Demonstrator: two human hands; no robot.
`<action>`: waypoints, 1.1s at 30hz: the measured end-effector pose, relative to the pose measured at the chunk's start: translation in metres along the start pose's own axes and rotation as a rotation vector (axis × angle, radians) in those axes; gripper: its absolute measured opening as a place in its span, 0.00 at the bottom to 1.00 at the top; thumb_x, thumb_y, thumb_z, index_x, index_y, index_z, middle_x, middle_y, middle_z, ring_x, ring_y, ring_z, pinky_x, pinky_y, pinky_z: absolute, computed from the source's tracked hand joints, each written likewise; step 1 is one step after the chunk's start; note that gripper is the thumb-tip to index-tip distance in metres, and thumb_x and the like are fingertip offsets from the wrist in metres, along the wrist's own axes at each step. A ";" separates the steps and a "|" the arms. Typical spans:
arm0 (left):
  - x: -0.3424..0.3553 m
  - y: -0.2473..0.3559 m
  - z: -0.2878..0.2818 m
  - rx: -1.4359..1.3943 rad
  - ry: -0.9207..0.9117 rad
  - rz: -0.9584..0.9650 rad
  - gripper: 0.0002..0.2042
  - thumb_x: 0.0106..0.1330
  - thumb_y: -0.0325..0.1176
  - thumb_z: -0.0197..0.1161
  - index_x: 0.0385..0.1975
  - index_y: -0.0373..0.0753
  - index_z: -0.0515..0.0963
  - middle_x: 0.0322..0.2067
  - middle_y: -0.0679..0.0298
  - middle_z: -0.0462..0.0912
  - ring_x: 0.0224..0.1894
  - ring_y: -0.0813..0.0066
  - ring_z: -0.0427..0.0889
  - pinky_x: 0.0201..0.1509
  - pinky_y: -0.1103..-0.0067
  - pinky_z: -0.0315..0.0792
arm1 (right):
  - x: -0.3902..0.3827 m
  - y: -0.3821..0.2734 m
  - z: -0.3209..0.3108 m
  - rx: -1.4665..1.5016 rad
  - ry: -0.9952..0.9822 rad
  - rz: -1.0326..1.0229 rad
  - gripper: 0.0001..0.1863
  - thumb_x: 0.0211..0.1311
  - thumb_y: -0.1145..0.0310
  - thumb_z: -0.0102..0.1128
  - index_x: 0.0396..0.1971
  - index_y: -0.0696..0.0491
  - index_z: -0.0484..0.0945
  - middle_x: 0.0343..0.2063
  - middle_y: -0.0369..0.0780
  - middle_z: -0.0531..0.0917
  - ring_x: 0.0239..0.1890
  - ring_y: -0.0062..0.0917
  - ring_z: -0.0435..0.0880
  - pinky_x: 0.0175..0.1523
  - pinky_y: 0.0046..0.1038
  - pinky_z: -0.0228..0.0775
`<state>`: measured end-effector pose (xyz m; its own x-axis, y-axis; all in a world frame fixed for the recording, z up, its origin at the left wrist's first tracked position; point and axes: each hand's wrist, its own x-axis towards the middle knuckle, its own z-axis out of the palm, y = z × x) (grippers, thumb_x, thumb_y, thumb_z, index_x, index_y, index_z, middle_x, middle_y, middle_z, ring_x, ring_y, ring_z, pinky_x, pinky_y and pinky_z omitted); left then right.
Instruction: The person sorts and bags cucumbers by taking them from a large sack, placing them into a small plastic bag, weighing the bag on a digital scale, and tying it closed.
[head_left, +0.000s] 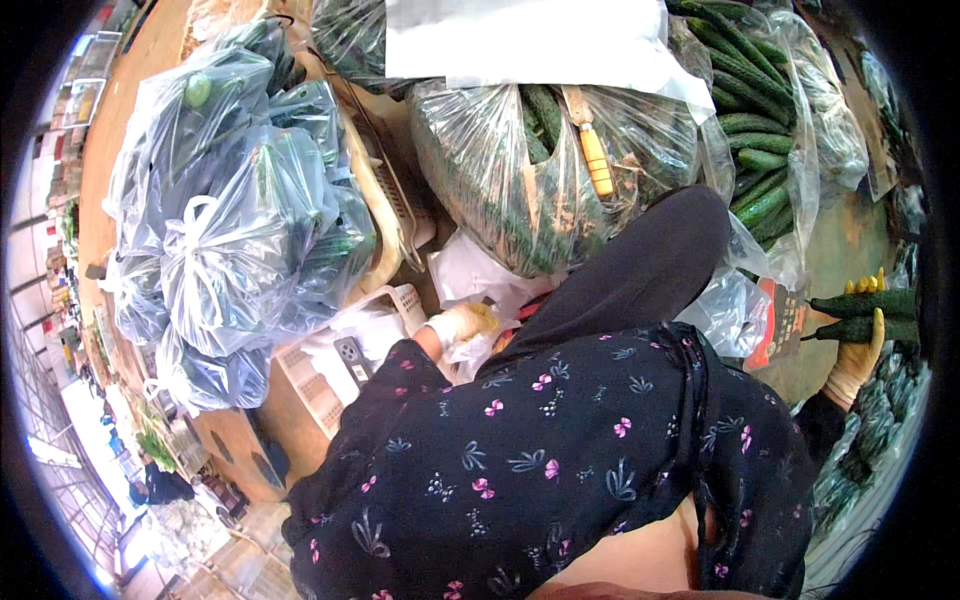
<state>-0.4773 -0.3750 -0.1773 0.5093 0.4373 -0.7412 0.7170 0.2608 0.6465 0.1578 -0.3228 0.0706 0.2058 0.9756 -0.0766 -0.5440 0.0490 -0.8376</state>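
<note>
At the far right, my right hand [856, 362], in a pale glove with yellow fingers, is closed round two dark green cucumbers [868, 316]. My left hand [462, 325], gloved in pale yellow, is low beside my knee; its fingers are partly hidden and appear closed on a crumpled thin plastic bag [468, 352]. Past my knee stands a large clear bag of cucumbers [470, 170]. A tool with a yellow wooden handle [595, 160] lies on that bag, its metal end partly under a white sheet [540, 40].
Knotted clear bags of produce [240, 220] are piled on the left. A phone [351, 357] rests in a pale plastic basket [305, 385]. More cucumbers [755, 150] fill an open bag at the upper right. A red-printed cardboard piece [783, 325] is near my right arm.
</note>
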 end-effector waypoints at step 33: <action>0.050 0.566 -0.063 -0.215 -0.129 0.959 0.14 0.66 0.40 0.54 0.44 0.37 0.74 0.30 0.68 0.79 0.28 0.84 0.75 0.32 0.85 0.69 | -0.035 0.028 0.107 0.016 -0.012 -0.104 0.19 0.48 0.70 0.60 0.42 0.60 0.73 0.33 0.43 0.80 0.36 0.31 0.80 0.46 0.32 0.72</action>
<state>-0.0754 -0.1514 0.1627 0.8861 0.4510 0.1069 -0.1208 0.0020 0.9927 0.0483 -0.3326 0.1072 0.2523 0.9675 0.0167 -0.5332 0.1534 -0.8320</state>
